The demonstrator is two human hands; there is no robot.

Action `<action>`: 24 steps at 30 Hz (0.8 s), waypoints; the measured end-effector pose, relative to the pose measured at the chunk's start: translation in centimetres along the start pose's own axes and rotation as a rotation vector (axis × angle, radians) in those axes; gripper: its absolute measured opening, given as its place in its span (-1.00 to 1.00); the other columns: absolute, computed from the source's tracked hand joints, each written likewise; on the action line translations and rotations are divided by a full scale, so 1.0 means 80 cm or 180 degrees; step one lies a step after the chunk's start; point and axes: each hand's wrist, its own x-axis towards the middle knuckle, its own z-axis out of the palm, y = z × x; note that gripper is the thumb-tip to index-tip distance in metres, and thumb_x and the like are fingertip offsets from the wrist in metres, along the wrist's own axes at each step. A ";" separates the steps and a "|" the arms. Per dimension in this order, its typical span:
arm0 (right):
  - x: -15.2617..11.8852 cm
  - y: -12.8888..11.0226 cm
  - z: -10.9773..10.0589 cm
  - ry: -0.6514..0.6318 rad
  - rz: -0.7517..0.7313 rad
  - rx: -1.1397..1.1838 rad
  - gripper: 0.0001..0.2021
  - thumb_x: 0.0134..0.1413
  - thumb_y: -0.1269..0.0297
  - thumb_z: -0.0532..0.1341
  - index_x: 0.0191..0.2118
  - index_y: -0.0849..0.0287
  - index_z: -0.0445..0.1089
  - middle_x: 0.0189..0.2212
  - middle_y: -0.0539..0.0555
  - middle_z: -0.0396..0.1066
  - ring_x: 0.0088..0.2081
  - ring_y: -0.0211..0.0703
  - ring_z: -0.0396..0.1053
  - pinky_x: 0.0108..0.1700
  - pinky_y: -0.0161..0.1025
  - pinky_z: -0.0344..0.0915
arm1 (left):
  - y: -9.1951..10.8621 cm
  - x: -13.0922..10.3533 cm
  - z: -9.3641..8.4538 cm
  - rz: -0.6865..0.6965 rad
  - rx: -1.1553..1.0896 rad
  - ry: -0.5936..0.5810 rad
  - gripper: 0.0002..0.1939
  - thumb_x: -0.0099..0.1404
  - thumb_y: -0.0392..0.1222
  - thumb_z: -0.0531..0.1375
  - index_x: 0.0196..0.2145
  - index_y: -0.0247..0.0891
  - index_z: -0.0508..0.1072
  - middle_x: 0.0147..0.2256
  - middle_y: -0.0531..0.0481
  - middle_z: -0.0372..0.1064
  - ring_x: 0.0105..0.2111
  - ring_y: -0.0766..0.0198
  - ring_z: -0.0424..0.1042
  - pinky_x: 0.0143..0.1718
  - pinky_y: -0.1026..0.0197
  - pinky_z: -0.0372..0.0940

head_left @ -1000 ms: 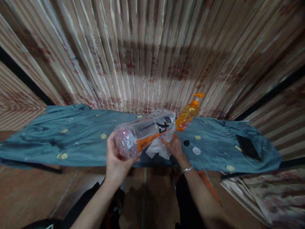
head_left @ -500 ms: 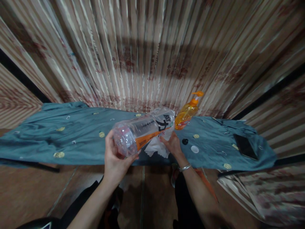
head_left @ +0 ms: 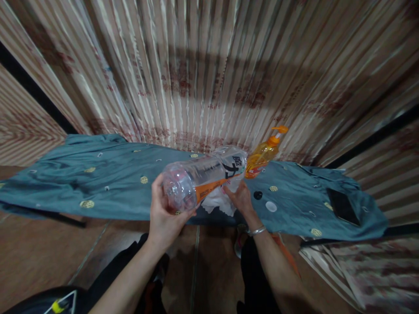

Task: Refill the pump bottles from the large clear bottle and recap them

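Observation:
A large clear plastic bottle point(head_left: 204, 171) with black lettering and an orange band lies tilted across my two hands. Its rounded base end sits in my left hand point(head_left: 168, 218), whose fingers wrap round it. At the other end my right hand point(head_left: 241, 198) is closed on a crumpled white tissue point(head_left: 218, 204), pressed against the bottle's lower side. Part of the right fingers is hidden behind the bottle and tissue. Just beyond the right end stands a yellow-orange pump bottle point(head_left: 262, 157).
A teal patterned cloth point(head_left: 121, 183) covers the narrow table. Right of my hand lie a small black cap point(head_left: 258, 195) and a white disc point(head_left: 271, 206). A dark phone point(head_left: 343, 206) rests farther right. Behind hangs a striped curtain point(head_left: 203, 65), with dark poles at both sides.
The whole view has shifted slightly, so the table and things appear a little farther right. My hands keep nearly the same hold on the bottle and tissue.

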 end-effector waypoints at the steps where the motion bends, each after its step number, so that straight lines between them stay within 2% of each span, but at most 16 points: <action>1: 0.000 0.000 0.000 0.0013 -0.0008 0.0023 -0.63 0.00 0.05 0.43 -0.13 0.11 0.46 -0.11 0.31 0.67 -0.02 0.32 0.65 0.08 0.20 0.59 | 0.000 0.000 0.000 0.0015 -0.0007 -0.0005 0.08 -0.27 -0.05 0.69 0.18 -0.06 0.31 0.07 -0.15 0.49 -0.18 -0.02 0.68 -0.50 0.19 0.57; 8: 0.000 0.001 0.001 0.0012 -0.0104 0.0068 -0.60 0.05 0.00 0.41 -0.08 0.14 0.47 -0.10 0.30 0.67 -0.03 0.24 0.66 0.08 0.12 0.59 | 0.001 0.003 0.001 0.0283 0.0086 -0.0039 0.07 -0.23 0.03 0.69 0.18 -0.09 0.32 0.10 -0.14 0.49 0.03 -0.12 0.66 -0.12 -0.05 0.67; 14: 0.000 0.004 0.004 0.0031 -0.0106 0.0001 -0.58 0.04 0.01 0.43 -0.07 0.15 0.47 -0.11 0.30 0.66 -0.01 0.25 0.64 0.07 0.12 0.58 | 0.005 0.003 -0.002 0.0230 0.0148 -0.0064 0.03 -0.19 0.01 0.68 0.18 -0.10 0.32 0.15 -0.19 0.48 0.02 -0.11 0.65 -0.20 0.01 0.68; 21: 0.000 0.002 0.006 0.0063 -0.0129 -0.0039 -0.60 0.03 0.10 0.44 -0.04 0.16 0.47 -0.10 0.29 0.66 -0.01 0.26 0.66 0.08 0.15 0.58 | 0.024 0.005 0.005 -0.0047 0.0033 0.0126 -0.02 -0.34 -0.25 0.64 0.05 -0.11 0.36 0.07 -0.14 0.47 0.14 -0.21 0.58 -0.08 -0.06 0.66; 24: 0.000 0.001 0.006 0.0063 -0.0160 -0.0072 -0.61 0.04 0.15 0.45 -0.03 0.15 0.47 -0.08 0.29 0.66 0.01 0.26 0.65 0.09 0.17 0.59 | 0.028 0.006 0.007 -0.0092 -0.0046 0.0196 -0.03 -0.39 -0.29 0.62 0.02 -0.11 0.38 0.03 -0.11 0.47 0.11 -0.19 0.59 -0.15 0.00 0.66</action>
